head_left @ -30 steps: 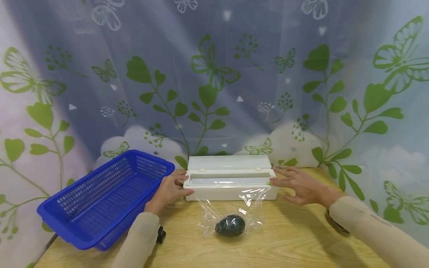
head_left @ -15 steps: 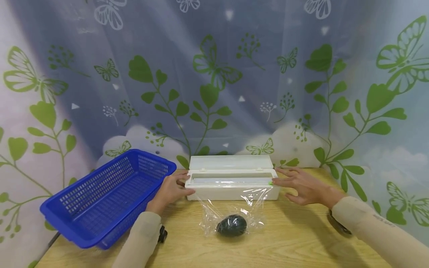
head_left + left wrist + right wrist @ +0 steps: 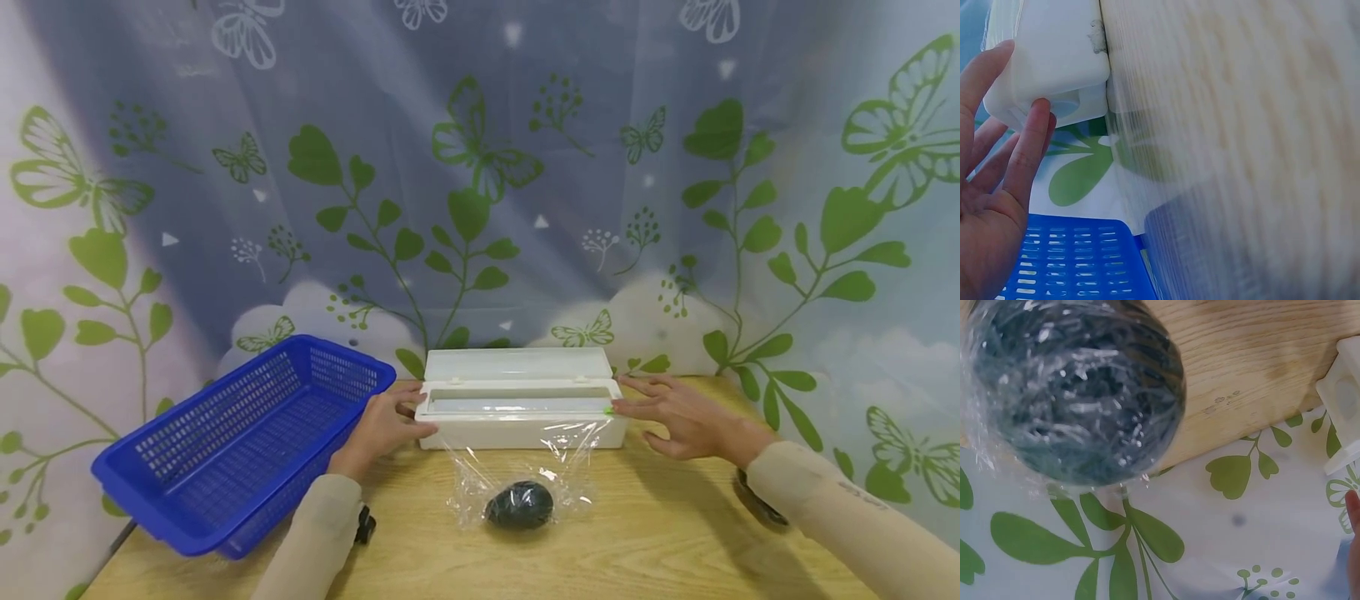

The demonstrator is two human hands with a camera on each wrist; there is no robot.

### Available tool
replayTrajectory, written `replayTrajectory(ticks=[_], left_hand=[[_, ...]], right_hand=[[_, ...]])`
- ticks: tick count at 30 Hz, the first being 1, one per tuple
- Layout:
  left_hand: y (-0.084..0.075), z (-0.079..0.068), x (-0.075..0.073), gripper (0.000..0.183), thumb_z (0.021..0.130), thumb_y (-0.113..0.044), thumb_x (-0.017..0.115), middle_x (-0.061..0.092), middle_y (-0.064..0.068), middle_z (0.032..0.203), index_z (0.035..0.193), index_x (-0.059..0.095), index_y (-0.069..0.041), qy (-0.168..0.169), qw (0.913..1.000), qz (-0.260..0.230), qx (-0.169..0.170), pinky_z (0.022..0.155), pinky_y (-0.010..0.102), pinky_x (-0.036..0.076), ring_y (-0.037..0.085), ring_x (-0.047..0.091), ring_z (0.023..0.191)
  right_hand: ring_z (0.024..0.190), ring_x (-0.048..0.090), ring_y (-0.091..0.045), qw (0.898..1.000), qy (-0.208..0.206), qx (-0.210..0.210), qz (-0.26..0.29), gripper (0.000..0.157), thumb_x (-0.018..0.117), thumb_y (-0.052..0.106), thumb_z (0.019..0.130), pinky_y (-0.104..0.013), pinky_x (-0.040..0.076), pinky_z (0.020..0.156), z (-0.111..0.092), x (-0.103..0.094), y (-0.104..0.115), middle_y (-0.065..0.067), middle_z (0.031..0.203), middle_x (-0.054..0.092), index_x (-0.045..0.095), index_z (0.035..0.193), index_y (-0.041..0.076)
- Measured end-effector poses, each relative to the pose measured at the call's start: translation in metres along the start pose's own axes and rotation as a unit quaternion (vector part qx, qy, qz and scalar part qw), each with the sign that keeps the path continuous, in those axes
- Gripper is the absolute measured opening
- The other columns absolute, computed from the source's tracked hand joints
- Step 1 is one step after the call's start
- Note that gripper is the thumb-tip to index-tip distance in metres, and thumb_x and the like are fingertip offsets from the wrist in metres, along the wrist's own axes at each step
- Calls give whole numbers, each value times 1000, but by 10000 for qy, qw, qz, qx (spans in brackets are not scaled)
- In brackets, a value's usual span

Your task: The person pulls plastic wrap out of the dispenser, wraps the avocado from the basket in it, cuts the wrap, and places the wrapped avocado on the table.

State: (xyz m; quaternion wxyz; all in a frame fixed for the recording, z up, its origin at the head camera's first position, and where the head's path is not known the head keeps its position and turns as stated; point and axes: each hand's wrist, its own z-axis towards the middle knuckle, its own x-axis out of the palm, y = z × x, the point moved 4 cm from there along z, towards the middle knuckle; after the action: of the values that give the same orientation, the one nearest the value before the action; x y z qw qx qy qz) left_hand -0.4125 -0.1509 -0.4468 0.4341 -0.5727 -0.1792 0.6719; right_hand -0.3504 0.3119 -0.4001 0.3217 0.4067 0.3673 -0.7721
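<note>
A white cling film dispenser (image 3: 517, 431) stands on the wooden table with its lid raised and a roll of film inside. Clear cling film (image 3: 567, 446) hangs from its front down over a dark, egg-shaped fruit (image 3: 520, 506), perhaps an avocado. My left hand (image 3: 381, 427) touches the dispenser's left end, thumb at the front corner; in the left wrist view its fingertips (image 3: 1040, 107) rest against that end. With fingers extended, my right hand (image 3: 678, 418) touches the right end, the index finger beside a small green tab (image 3: 608, 410). The right wrist view shows the film-covered fruit up close.
A blue perforated basket (image 3: 243, 446) stands at the left, close to my left forearm. Behind the table (image 3: 645, 533) hangs a curtain (image 3: 570, 275) printed with leaves and butterflies; the dispenser is near it.
</note>
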Motion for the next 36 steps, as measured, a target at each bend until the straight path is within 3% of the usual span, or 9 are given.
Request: replayTrajectory(ticks=[7,20,36], left_hand=[[1,1,1,63,75,-23,94,59,12,149,128,71,1,-26,10000,12,53,74,32,64,30,75,98],[-1,0,-1,62,75,-23,93,60,15,148,127,70,3,-13,9999,40,167,74,32,64,31,75,97],[-1,-1,-2,62,76,-23,93,60,13,149,128,71,2,-16,9999,27,105,72,28,63,29,74,97]], right_hand=[[124,64,-42,10000,-31,15,-63,66,84,20,68,-59,49,97,-1,0,0,-26,139,63,70,132,10],[125,63,-44,9993,246,267,114,57,82,17,74,-62,53,96,9,2,1,-27,141,62,72,130,10],[126,63,-42,10000,-15,2,80,57,83,14,71,-57,51,98,15,12,3,-9,130,73,73,127,8]])
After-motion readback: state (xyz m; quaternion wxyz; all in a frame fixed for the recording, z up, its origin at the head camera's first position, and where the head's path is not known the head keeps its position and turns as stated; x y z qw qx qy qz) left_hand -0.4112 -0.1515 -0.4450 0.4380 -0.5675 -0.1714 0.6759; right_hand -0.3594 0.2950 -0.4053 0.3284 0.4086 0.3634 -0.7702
